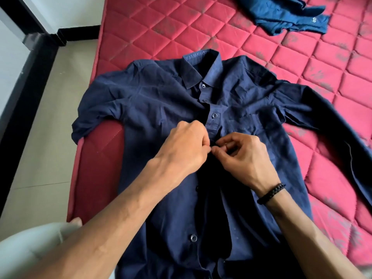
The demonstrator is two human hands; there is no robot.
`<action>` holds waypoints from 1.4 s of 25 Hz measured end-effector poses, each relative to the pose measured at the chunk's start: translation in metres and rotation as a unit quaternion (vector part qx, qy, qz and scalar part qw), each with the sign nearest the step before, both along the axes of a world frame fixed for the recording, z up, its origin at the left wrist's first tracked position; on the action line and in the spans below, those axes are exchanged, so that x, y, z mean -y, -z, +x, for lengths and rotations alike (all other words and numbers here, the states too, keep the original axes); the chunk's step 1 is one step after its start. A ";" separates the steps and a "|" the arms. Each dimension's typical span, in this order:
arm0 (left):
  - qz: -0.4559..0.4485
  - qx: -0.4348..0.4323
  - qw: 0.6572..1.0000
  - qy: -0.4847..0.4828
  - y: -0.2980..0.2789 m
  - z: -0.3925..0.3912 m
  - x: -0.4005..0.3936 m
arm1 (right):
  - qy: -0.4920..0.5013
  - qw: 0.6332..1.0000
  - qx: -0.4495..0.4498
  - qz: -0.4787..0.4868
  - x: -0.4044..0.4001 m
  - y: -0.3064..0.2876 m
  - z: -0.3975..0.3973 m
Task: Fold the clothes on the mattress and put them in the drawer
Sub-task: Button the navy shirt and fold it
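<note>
Task at early stage: navy shirt (161, 109) lies unfolded at mattress (332, 81) centre, left hand (185, 150) and right hand (243, 156) pinching its placket; second garment (281, 15) waits at 1 o'clock, no drawer visible.

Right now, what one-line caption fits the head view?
Both hands, left and right, button a navy shirt spread on a red mattress.

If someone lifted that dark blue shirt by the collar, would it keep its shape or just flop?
The shirt would probably flop: its thin cloth lies creased and rumpled on the mattress. It looks light, since both sleeves drape loosely. The lower front is still unbuttoned, so it would likely swing open; only the collar seems a bit stiffer.
</note>
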State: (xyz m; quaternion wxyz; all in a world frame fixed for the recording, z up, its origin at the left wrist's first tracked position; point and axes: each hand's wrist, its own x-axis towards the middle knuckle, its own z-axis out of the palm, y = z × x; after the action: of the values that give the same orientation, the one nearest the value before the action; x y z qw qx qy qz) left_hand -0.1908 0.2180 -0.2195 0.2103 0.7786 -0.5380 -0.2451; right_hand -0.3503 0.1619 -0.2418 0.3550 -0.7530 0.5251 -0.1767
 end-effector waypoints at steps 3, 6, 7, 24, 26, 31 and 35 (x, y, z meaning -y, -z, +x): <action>0.048 0.024 0.998 0.019 -0.004 0.001 -0.002 | -0.051 0.998 -0.034 0.003 0.002 -0.002 -0.003; 0.058 0.036 0.997 0.026 -0.009 0.000 -0.003 | -0.044 0.999 -0.023 0.014 0.006 0.002 -0.003; 0.056 0.035 0.998 0.023 -0.009 -0.001 -0.003 | -0.036 0.999 -0.009 0.033 0.008 0.003 -0.004; 0.084 -0.227 0.966 -0.090 -0.015 0.003 0.003 | -0.014 0.986 0.066 0.153 0.006 -0.020 0.002; 0.089 -0.242 0.961 -0.096 -0.014 0.002 0.004 | 0.010 0.987 0.072 0.146 0.004 -0.019 0.003; 0.109 -0.259 0.956 -0.089 -0.013 0.004 0.005 | 0.023 0.984 0.084 0.157 0.002 -0.022 0.001; 0.105 -0.261 0.955 -0.093 -0.011 0.006 0.005 | 0.027 0.975 0.109 0.193 0.003 -0.021 0.001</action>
State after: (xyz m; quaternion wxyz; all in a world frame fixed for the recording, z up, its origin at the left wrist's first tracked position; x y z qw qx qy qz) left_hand -0.1844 0.2133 -0.2082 0.2827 0.7520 -0.3606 -0.4739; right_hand -0.3491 0.1594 -0.2209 0.5441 -0.6320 0.5274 -0.1622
